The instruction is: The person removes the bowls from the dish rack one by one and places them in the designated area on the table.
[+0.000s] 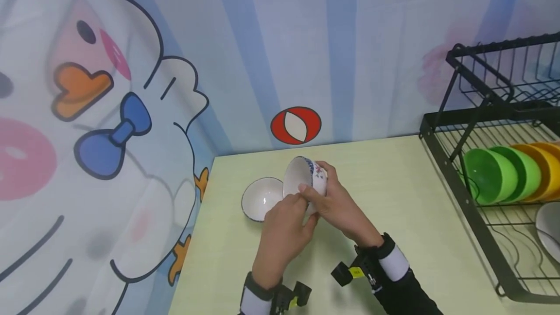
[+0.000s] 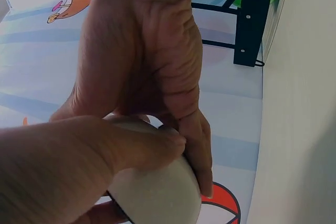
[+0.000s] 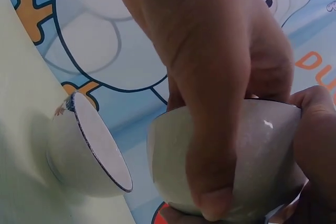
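Observation:
Both hands grip a white bowl [image 1: 295, 175] above the table, tilted on its side with its mouth turned toward the left. Its outside carries a blue band and red flowers. The right hand [image 1: 345, 210] holds it from the right, thumb over the near rim and fingers behind the wall. On the near side, the left hand [image 1: 284, 230] pinches the lower rim; in the left wrist view a thumb lies across the white bowl wall [image 2: 163, 195]. A second white bowl [image 1: 259, 201] with a dark blue rim stands upright on the table, just left of the held one.
At the right stands a black wire dish rack [image 1: 464, 213] with an upper tier. Green bowls [image 1: 492, 179] and yellow bowls [image 1: 542, 169] lean in a row inside it, with a white dish [image 1: 550, 230] nearer. A cartoon-printed backdrop [image 1: 297, 52] rises behind the pale table [image 1: 385, 179].

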A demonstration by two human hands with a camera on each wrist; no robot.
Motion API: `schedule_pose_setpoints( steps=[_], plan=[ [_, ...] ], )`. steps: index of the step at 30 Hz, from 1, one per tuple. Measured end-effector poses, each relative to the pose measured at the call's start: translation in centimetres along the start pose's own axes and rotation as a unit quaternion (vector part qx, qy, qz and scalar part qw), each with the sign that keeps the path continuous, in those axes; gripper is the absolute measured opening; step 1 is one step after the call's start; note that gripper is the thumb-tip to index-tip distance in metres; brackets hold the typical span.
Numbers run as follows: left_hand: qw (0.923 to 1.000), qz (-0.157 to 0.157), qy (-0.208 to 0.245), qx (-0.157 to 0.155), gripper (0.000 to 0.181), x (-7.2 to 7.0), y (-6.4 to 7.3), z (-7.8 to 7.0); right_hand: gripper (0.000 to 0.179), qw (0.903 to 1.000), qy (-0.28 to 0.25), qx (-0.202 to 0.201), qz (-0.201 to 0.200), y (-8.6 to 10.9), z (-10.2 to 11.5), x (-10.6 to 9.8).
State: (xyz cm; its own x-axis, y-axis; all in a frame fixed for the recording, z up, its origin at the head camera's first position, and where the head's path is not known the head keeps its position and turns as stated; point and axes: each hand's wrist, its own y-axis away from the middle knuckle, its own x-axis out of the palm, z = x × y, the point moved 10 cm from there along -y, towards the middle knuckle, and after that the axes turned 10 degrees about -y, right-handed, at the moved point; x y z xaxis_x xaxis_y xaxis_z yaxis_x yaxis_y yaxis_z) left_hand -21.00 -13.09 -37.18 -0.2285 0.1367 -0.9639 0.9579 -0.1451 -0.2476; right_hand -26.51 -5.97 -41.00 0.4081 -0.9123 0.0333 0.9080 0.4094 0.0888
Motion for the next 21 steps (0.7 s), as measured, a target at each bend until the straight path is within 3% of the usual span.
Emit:
schedule_pose_setpoints(
  steps=[2,5,10,15,21],
  plan=[
    [0.9999,0.013,0.005,-0.01,0.019,0.3,-0.1,0.1,0.076,1.0,0.007,-0.002,0.005,-0.1,-0.1,0.2],
    [0.9998,0.004,-0.002,-0.017,0.015,-0.1,-0.1,0.1,0.075,0.9997,0.02,0.0,0.011,0.0,-0.3,0.5],
    [0.9978,-0.061,-0.022,-0.012,0.011,-1.5,0.1,0.0,0.075,0.9995,0.031,0.001,0.009,0.1,-0.2,0.6],
    [0.9941,-0.098,-0.043,-0.016,0.015,-2.3,0.2,0.3,0.079,0.9986,0.052,-0.003,0.008,0.1,0.0,0.5],
    [0.9906,-0.096,-0.089,-0.04,0.015,-2.4,0.4,1.9,0.078,0.9933,0.112,-0.027,0.012,0.1,0.3,0.1]
  ],
)
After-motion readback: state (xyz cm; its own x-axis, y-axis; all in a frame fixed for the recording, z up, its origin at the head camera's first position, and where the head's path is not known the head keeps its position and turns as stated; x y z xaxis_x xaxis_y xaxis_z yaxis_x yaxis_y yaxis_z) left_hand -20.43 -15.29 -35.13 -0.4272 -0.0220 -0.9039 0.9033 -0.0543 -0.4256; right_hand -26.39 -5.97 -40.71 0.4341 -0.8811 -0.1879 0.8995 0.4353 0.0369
